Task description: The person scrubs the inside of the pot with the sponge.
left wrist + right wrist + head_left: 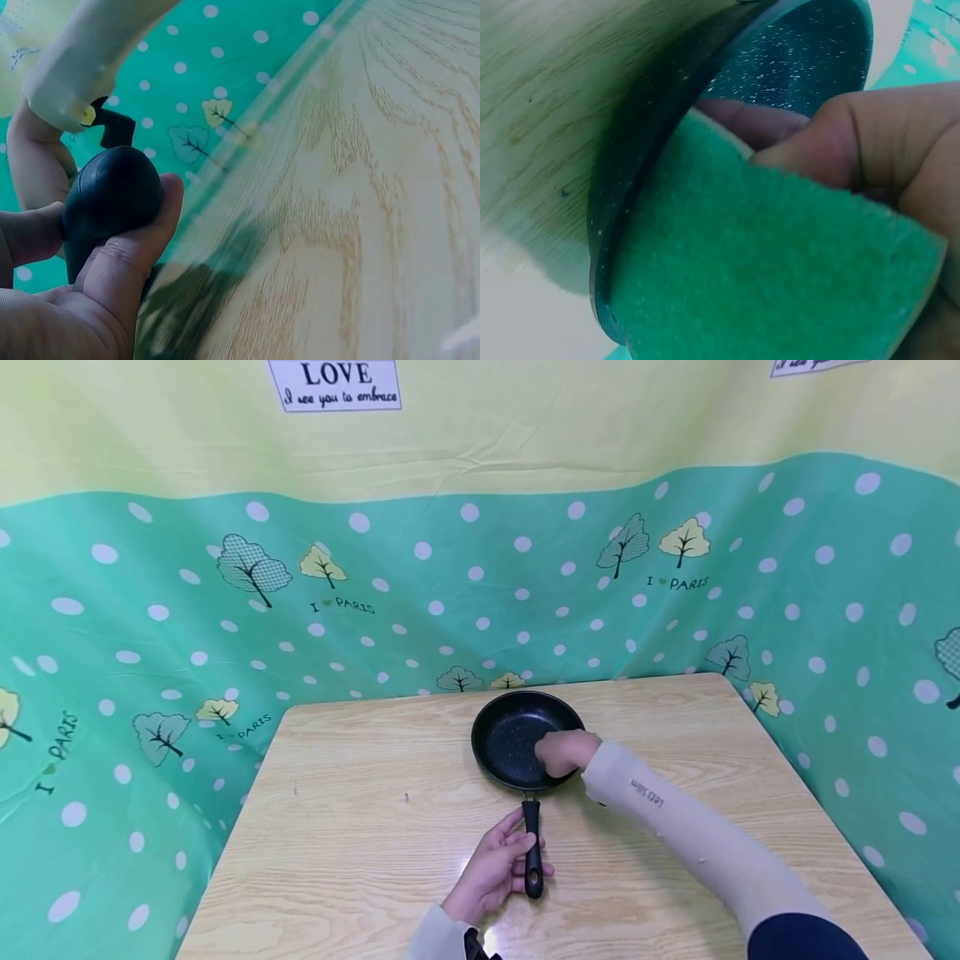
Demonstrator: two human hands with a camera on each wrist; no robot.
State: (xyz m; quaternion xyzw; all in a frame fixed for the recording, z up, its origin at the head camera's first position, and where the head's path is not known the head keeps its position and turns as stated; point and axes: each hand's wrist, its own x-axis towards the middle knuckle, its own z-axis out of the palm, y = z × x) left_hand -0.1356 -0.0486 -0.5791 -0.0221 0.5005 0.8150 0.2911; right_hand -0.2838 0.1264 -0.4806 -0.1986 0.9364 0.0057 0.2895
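Note:
A black frying pan with a speckled inside is at the far middle of the table, its handle pointing toward me. My left hand grips that handle, thumb on top and fingers beneath. In the left wrist view the rounded handle end shows between thumb and fingers, above the tabletop. My right hand reaches into the pan from the right. Seen from the right wrist, it pinches a green scouring pad against the pan's inner wall. The head view hides this pad behind the hand.
The light wooden table carries the pan. Behind it and along both sides hangs a green and yellow cloth with white dots and printed trees. My right forearm crosses over the table's right part.

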